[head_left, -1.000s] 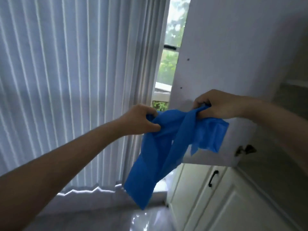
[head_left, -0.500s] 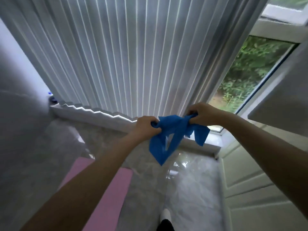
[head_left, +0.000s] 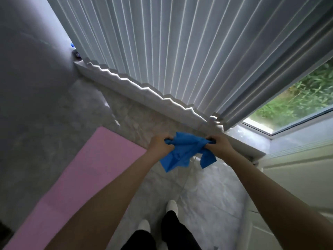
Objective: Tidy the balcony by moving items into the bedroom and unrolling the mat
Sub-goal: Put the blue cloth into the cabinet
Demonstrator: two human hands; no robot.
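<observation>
No writing or label to read anywhere on the blue cloth [head_left: 182,152], which is bunched up in mid-air above the marble floor [head_left: 203,193], stretched roughly left to right with two loose ends hanging down. Left hand [head_left: 161,146] grips one end in a closed fist, right hand [head_left: 219,146] clenches the other. Pink mat [head_left: 77,177] lies flat at left, its long axis running diagonally toward the pleated curtain [head_left: 180,51].

White vertical blinds [head_left: 180,51] cover most of the window, daylight leaking between slats. Green foliage shows through bare glass [head_left: 295,107] at right. Grey wall [head_left: 27,69] left, glossy marble floor tiles [head_left: 207,195], white cabinet doors [head_left: 297,177] right.
</observation>
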